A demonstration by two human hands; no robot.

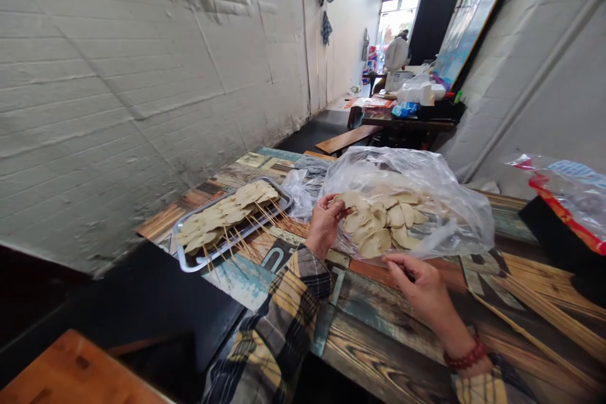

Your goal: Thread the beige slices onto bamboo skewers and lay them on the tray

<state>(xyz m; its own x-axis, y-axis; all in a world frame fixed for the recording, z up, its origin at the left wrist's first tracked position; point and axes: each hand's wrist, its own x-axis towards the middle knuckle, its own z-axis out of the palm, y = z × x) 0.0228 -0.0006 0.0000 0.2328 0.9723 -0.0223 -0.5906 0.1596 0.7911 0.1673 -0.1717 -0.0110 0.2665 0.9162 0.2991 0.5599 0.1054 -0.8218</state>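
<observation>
My left hand [326, 225] pinches the edge of a pale, flat slice [349, 201] at the mouth of a clear plastic bag [454, 214]. Loose slices of the same kind [376, 227] lie overlapping in the bag. Just in front of them, my right hand [419, 284] is closed, thumb and forefinger close together; whatever they hold is not clear. To the left, a metal tray [187, 263] carries rows of skewered slices [227, 214], their thin sticks [241, 240] pointing toward me over the rim.
Bare wooden skewers [553, 312] lie on the patterned table [379, 322] at right, near a black box with red-edged plastic packaging [568, 214]. A crumpled clear bag [300, 192] sits behind the tray. Beyond are a bench [348, 139] and another cluttered table [411, 120].
</observation>
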